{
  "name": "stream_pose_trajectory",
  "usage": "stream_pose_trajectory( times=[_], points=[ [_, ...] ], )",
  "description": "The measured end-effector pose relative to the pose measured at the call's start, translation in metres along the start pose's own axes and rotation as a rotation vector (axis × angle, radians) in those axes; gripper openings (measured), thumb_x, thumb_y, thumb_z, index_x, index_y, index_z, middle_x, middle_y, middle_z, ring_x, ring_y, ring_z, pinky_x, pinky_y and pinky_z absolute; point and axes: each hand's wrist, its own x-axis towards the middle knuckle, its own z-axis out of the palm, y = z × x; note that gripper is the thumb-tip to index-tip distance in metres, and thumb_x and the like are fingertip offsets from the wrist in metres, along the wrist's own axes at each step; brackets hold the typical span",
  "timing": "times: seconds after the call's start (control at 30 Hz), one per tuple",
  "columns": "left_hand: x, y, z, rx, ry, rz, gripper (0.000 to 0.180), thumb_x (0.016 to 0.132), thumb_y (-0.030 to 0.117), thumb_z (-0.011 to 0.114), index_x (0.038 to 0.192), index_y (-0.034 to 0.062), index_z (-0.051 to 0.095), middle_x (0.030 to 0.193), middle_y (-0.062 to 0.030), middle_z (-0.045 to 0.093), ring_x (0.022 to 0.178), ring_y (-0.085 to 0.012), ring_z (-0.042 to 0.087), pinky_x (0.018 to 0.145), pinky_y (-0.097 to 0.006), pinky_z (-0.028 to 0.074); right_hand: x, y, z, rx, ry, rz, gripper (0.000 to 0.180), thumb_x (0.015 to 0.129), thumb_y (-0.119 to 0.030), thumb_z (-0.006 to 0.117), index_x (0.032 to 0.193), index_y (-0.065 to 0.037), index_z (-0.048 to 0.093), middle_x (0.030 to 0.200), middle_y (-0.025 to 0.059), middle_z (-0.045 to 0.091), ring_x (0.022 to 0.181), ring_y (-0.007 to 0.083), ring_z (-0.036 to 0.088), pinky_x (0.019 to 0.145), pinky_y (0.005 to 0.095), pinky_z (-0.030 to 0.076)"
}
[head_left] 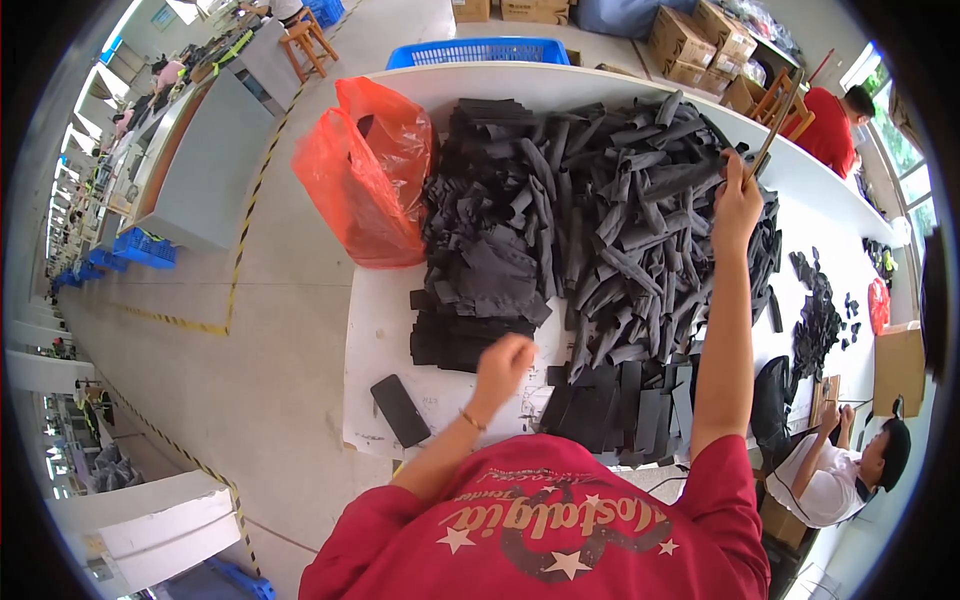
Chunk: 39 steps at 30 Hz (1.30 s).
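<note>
My left hand (505, 368) is curled and slightly blurred over the near edge of a stack of flat black fabric strips (440, 340). Whatever its fingers may hold is hidden. My right arm reaches far forward, and my right hand (736, 200) is closed around the lower end of a long thin brown stick (776, 125), at the right side of a big heap of curled dark grey fabric pieces (640, 220). Left of that heap lies another pile of black pieces (490, 250). More flat dark strips (625, 405) lie in front of me.
A red plastic bag (375, 190) stands at the table's left edge, and a black phone (400, 410) lies near the front. Behind the table's raised edge is a blue basket (480, 52). People sit or stand on the right, one in white (825, 480), one in red (828, 130).
</note>
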Motion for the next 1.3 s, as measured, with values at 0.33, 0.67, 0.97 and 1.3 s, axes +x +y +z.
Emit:
stream_pose_trajectory(
  times=[0.33,0.67,0.97,1.3],
  points=[
    [0.135,-0.048,-0.024,0.675,-0.002,0.429,0.018,0.07,0.012,0.075,0.086,0.0096,0.067,0.087,-0.0022,0.057,0.092,-0.0256,0.052,0.081,-0.036,0.044,-0.167,0.091,-0.037,-0.262,-0.593,0.311,0.027,0.097,-0.023,0.05,0.086,-0.002,0.062,0.062,0.0007,0.05,0.059,0.0079,0.047,0.053,0.0262,0.038],
    [0.138,-0.037,-0.042,0.709,-0.14,0.43,0.009,0.072,0.019,0.074,0.079,0.0141,0.072,0.084,0.0014,0.055,0.091,-0.0213,0.049,0.078,-0.035,0.04,-0.204,0.089,-0.08,-0.618,-0.792,-0.171,0.012,0.086,-0.017,0.064,0.094,-0.009,0.068,0.069,0.0074,0.06,0.064,0.0268,0.061,0.056,0.0372,0.048],
    [0.107,-0.001,-0.048,0.564,-0.099,0.562,0.008,0.067,0.019,0.076,0.074,0.0162,0.073,0.087,0.0034,0.06,0.096,-0.0215,0.051,0.081,-0.035,0.042,-0.219,0.077,-0.061,-0.618,-0.863,-0.397,0.014,0.085,-0.017,0.065,0.096,-0.009,0.066,0.073,0.0085,0.061,0.068,0.0277,0.063,0.058,0.0392,0.05],
    [0.03,0.031,-0.028,-0.895,0.173,-0.155,0.059,0.083,0.025,0.072,0.132,0.0075,0.043,0.119,-0.0129,0.054,0.104,-0.0284,0.057,0.09,-0.042,0.051,-0.318,0.056,-0.02,0.006,-0.871,0.341,0.023,0.089,-0.01,0.062,0.108,0.003,0.063,0.068,0.0132,0.06,0.059,0.0125,0.053,0.055,0.0287,0.043]
  ],
)
